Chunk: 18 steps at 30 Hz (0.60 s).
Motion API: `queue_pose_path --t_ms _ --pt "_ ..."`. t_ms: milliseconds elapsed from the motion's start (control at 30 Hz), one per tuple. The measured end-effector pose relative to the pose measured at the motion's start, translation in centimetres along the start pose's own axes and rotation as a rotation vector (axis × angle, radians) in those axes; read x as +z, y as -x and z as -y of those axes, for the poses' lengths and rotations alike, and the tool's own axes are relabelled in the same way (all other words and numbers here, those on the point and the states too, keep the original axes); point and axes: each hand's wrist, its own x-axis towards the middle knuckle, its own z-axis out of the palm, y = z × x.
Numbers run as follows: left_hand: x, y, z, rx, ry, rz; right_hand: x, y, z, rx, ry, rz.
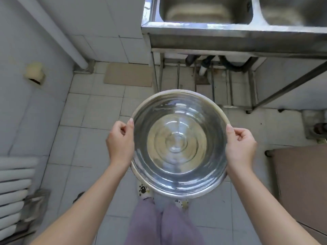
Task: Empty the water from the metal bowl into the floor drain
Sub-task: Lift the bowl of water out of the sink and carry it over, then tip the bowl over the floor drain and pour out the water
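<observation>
A wide metal bowl hangs level over the tiled floor, with rippling water inside. My left hand grips its left rim, thumb on top. My right hand grips the right rim the same way. A floor drain shows at the far right edge of the floor, partly cut off by the frame. The bowl is well to the left of that drain and nearer to me.
A steel double sink on a metal frame stands ahead, with pipes beneath. A white radiator is at the left, a brown cabinet at the right. My legs and slippers are below the bowl.
</observation>
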Motion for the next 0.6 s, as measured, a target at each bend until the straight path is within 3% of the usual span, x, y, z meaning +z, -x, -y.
queue_pose_path --t_ms 600 --pt "13.8 -3.9 24.4 -0.056 -0.264 0.249 13.7 -2.3 -25.4 0.191 0.253 0.043"
